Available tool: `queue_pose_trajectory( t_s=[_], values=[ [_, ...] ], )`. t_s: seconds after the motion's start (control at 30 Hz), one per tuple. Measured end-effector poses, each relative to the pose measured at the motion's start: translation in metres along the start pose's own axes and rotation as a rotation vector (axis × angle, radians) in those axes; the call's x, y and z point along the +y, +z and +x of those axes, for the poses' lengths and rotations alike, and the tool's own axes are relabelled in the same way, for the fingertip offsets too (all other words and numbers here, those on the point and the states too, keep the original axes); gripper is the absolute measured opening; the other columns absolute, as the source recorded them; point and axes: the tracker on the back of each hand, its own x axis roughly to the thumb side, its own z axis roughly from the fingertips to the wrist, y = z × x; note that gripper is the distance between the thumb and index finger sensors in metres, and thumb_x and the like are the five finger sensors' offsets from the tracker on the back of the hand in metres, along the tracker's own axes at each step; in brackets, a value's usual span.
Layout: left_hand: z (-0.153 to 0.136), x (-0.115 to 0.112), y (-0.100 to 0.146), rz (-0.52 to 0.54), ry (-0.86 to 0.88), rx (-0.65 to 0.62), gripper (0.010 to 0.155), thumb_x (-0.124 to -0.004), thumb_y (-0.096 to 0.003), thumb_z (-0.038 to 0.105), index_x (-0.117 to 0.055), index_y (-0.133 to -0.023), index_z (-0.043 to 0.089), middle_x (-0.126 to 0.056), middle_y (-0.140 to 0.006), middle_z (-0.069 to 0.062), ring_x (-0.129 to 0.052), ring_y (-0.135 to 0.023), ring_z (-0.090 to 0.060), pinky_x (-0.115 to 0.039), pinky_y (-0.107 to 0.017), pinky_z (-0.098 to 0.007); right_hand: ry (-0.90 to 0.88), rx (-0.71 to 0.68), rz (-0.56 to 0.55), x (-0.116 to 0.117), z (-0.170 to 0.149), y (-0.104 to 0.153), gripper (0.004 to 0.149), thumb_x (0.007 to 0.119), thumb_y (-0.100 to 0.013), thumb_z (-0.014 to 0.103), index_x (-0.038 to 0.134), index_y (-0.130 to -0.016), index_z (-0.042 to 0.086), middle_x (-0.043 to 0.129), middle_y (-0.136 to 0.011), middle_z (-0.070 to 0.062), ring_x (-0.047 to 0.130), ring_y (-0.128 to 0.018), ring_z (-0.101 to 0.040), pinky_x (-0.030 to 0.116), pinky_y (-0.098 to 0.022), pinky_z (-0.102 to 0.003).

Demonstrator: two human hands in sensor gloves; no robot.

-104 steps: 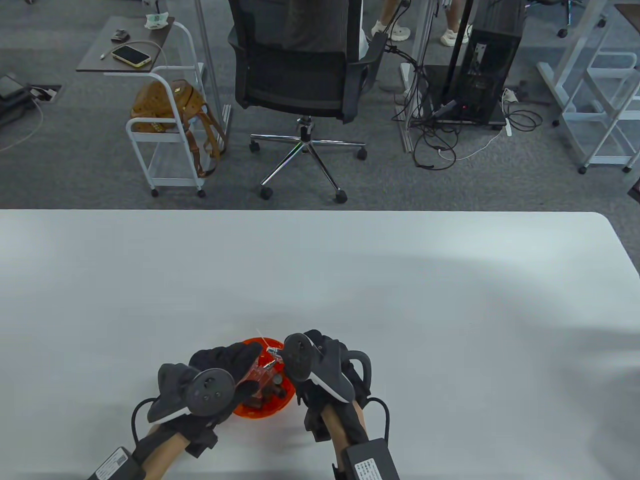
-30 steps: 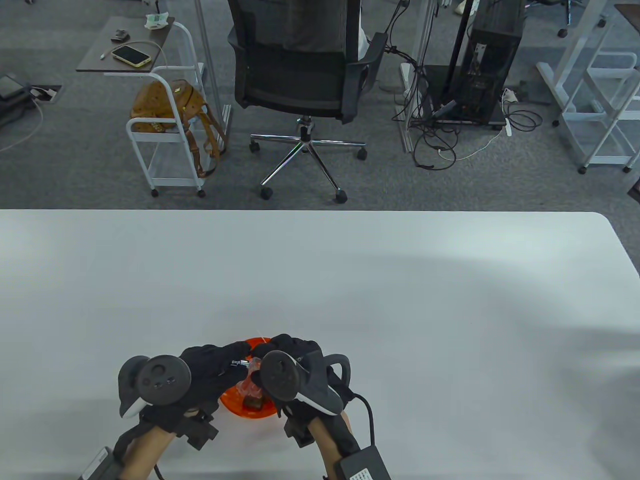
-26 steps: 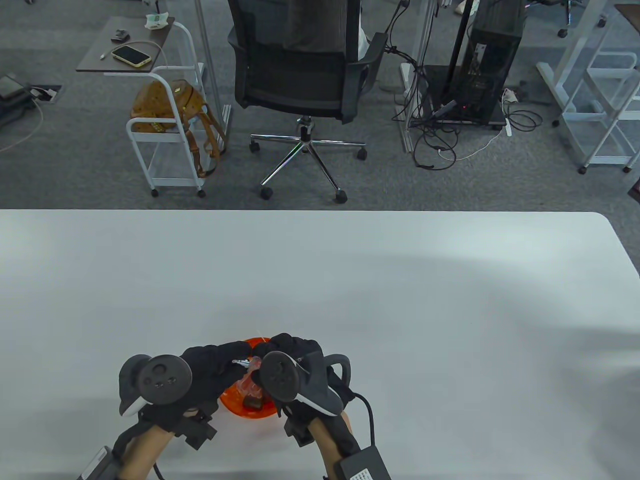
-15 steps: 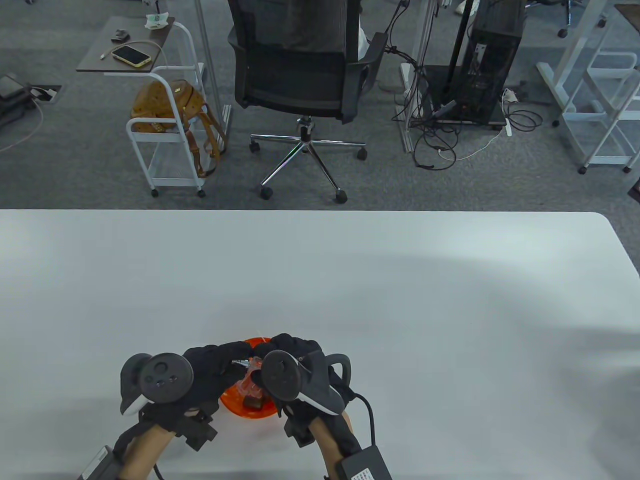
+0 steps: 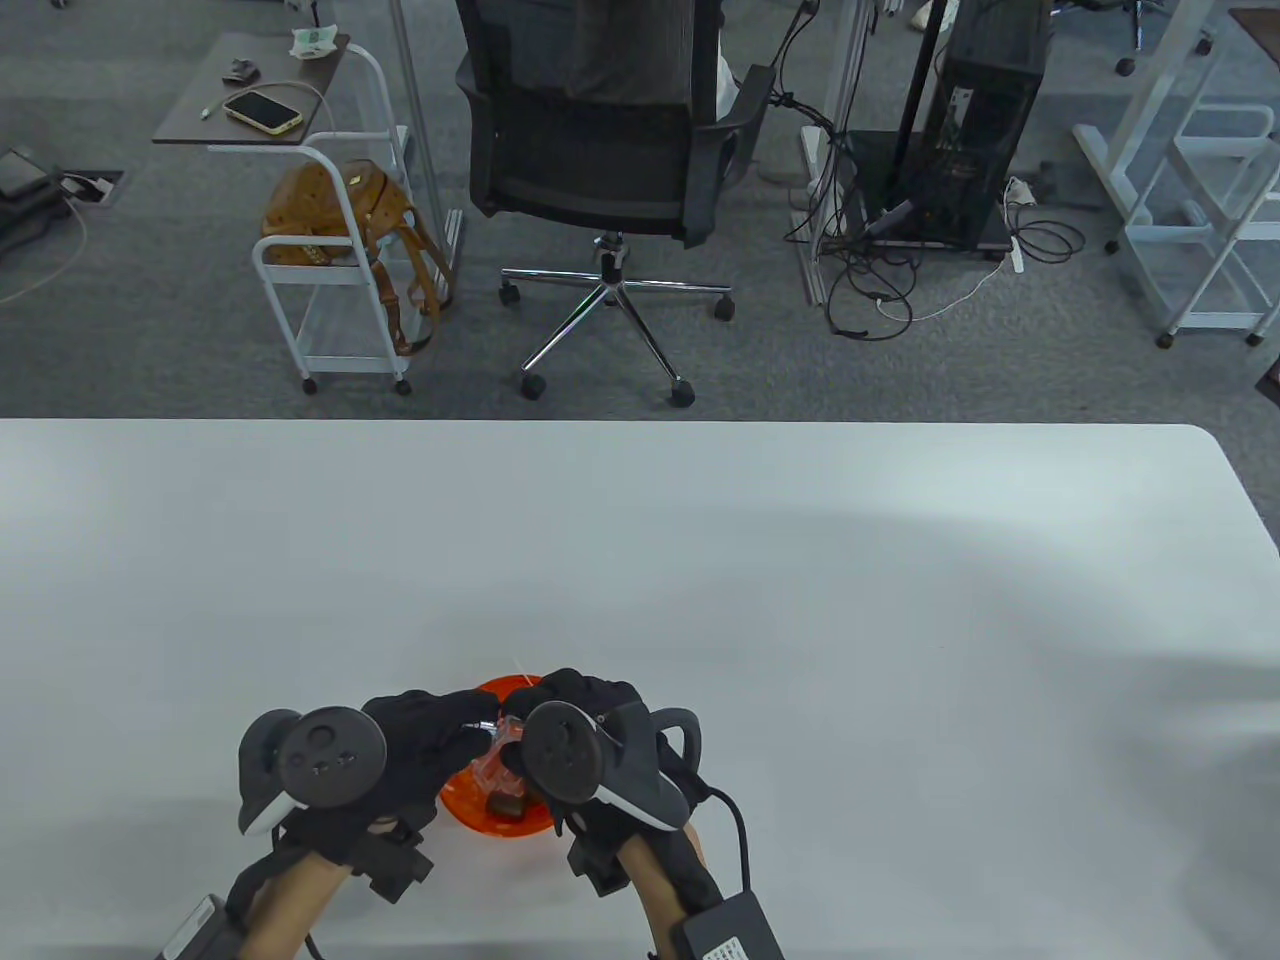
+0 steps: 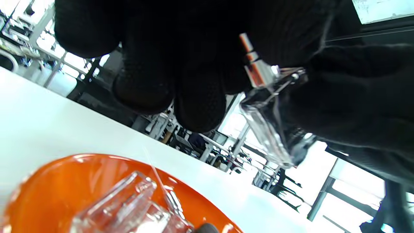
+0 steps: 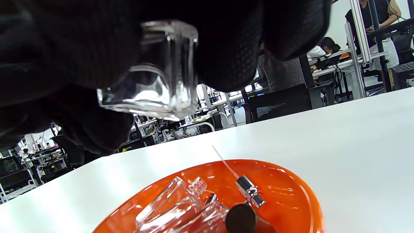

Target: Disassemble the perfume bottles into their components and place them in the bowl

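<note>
Perfume bottle (image 5: 497, 752) hangs over the orange bowl (image 5: 470, 805), right hand (image 5: 590, 725) clutching its glass, left hand (image 5: 420, 735) pinching the sprayer (image 6: 255, 66).

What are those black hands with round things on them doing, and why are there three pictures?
Those are a person's two hands in black sensor gloves. The round things strapped on their backs are trackers that follow each hand's movement.

One camera looks down at the white table. The other two sit on the wrists, so they look up from underneath the fingers.

On the table stands an orange bowl. Inside lie clear glass bottles, a silver sprayer with a thin tube, and a dark cap.

Above the bowl, the right hand grips a clear perfume bottle. The left hand pinches its silver spray top, probably to take it off.
</note>
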Motion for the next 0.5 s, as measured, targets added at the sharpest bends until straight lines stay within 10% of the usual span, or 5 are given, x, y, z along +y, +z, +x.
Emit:
queue_pose_trajectory(
  t_s=[0.5],
  values=[
    [0.0027, 0.0027, -0.0021, -0.052, 0.054, -0.027, 0.055, -0.086, -0.0439, 0.036, -0.082, -0.096, 0.018, -0.112, -0.074, -0.007, -0.108, -0.066, -0.027, -0.079, -0.057, -0.055, -0.006, 0.003, -0.02, -0.0032, 0.0012, 0.0004, 0.053, 0.087, -0.032, 0.048, 0.084, -0.081, 0.027, 0.09, -0.081, 0.004, 0.101, -0.057, -0.011, 0.079, -0.06, -0.052]
  ],
)
